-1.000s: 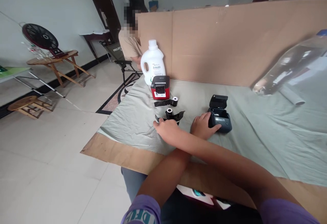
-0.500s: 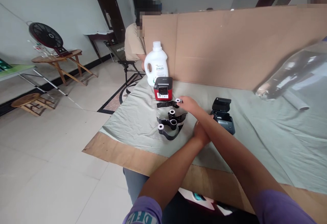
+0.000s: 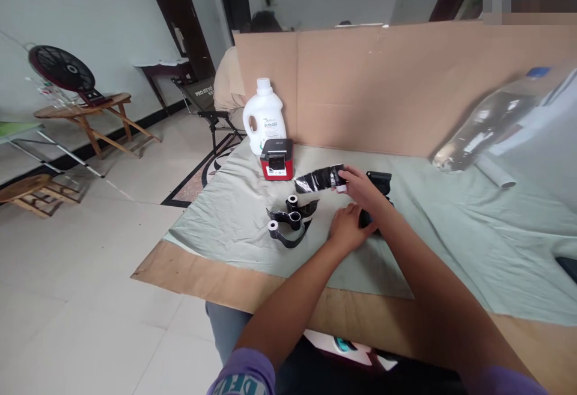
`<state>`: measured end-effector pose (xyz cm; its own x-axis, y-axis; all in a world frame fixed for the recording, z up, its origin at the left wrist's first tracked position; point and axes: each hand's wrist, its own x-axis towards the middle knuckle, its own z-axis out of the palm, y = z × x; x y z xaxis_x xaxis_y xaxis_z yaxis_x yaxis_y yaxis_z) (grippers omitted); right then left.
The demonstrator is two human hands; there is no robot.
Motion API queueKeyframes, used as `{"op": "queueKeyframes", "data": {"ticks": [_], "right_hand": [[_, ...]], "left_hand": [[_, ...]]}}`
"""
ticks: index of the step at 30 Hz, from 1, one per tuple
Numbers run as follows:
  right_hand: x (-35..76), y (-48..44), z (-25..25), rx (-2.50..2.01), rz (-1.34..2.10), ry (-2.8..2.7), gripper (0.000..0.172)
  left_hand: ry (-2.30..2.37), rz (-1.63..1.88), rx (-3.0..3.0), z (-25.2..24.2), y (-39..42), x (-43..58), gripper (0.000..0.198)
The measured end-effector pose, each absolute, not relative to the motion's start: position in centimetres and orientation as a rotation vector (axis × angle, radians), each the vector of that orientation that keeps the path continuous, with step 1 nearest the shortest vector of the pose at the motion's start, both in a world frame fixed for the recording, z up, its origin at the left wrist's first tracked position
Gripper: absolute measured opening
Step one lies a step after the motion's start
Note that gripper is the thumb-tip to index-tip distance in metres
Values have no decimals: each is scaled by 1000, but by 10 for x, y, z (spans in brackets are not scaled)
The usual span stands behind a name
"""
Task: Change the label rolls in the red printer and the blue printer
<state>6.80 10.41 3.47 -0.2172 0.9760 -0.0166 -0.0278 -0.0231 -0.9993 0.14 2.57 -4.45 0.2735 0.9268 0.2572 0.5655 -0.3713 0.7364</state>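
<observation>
My right hand pinches a roll of black paper tape above the cloth, a white end showing at its fingers and the loose strip trailing left. Below it, my left hand is wrapped around the near left side of a small black printer, whose lid stands raised. My right forearm hides much of the printer. Left of my hands lie more rolls: a black roll with a white core, a black strip curled into a loop and a white-cored roll nearest me.
A red and black printer stands in front of a white detergent jug. Upright cardboard borders the back. At right lie a clear plastic bottle and a white tube. A person sits behind the cardboard.
My right hand has lifted the roll off the cloth and brought it right, toward the black printer, its strip hanging along. My left hand stays at the printer. The view has shifted slightly.
</observation>
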Motion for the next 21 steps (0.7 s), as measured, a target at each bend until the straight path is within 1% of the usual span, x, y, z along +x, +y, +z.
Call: {"op": "queueKeyframes", "data": {"ticks": [2, 5, 8, 10, 12, 16, 18, 21], "right_hand": [[95, 91, 42, -1079, 1368, -1368, 37], [134, 77, 51, -1122, 1303, -1435, 35], [164, 68, 58, -1188, 1267, -1458, 40], [175, 63, 60, -1191, 1324, -1437, 41], [177, 58, 62, -1169, 1437, -1440, 38], [165, 50, 63, -1176, 1614, -1534, 36], [158, 47, 62, -1188, 1664, -1571, 37], [153, 45, 61, -1181, 1730, -1640, 38]], "left_hand": [[1348, 937, 2051, -45, 25, 1, 63], [1316, 976, 2037, -45, 26, 1, 63], [1282, 1033, 1986, -46, 26, 1, 66], [1293, 1098, 1949, -46, 24, 2, 73], [1326, 1162, 1926, -45, 22, 2, 75], [1342, 1249, 1884, -44, 18, 0, 67], [1308, 1365, 1848, -45, 19, 0, 64], [1252, 1539, 1817, -47, 21, -1, 66]]}}
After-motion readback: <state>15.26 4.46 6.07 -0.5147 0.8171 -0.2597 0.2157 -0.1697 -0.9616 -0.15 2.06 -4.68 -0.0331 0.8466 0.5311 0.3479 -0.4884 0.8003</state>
